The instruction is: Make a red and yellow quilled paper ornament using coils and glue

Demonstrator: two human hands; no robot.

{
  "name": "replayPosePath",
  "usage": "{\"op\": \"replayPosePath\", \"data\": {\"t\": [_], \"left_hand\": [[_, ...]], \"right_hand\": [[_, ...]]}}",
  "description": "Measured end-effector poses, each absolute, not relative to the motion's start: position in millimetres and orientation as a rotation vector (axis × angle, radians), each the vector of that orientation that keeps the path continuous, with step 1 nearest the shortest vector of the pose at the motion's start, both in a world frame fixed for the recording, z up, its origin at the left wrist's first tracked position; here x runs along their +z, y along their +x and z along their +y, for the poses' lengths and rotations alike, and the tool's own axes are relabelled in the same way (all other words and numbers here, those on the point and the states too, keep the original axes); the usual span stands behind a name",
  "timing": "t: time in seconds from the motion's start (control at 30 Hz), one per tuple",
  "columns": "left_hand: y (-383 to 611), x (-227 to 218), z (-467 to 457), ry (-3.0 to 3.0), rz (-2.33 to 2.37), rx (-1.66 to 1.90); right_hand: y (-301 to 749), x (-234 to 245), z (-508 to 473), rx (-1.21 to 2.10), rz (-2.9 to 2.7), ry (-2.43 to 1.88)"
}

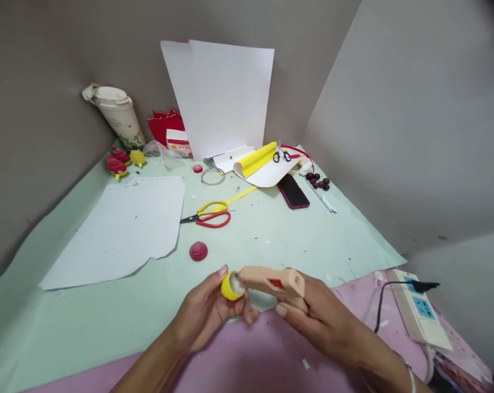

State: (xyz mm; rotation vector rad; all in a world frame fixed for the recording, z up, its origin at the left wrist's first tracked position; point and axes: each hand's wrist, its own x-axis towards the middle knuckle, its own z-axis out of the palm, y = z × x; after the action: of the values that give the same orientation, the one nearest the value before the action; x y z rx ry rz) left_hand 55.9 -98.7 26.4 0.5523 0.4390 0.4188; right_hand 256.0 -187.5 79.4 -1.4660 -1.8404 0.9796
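My left hand point(214, 311) pinches a small yellow ribbed cup-shaped piece point(230, 288), its hollow side facing right with something whitish inside. In my right hand point(322, 319) is a beige hot glue gun point(273, 281) with a red patch on its side. The gun's nozzle is at the opening of the yellow piece; whether it touches the inside I cannot tell. Beyond my left hand a dark red ribbed dome point(198, 250) rests on the green-covered table. Farther back lie scissors point(209, 214) with one yellow and one red handle.
White paper point(128, 229) covers the left side. A phone point(293, 192), yellow rolled paper point(257, 159) and dark beads point(318, 181) lie at the back right. A lidded cup point(119, 114) leans at the back left near red and yellow pieces point(118, 165). A power strip point(421, 314) sits right.
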Motion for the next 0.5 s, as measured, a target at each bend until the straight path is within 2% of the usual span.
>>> {"op": "replayPosePath", "data": {"t": [0.5], "left_hand": [[57.3, 24.6, -100.3, 0.439, 0.412, 0.36]], "right_hand": [[256.4, 75.1, -190.1, 0.887, -1.892, -1.569]]}}
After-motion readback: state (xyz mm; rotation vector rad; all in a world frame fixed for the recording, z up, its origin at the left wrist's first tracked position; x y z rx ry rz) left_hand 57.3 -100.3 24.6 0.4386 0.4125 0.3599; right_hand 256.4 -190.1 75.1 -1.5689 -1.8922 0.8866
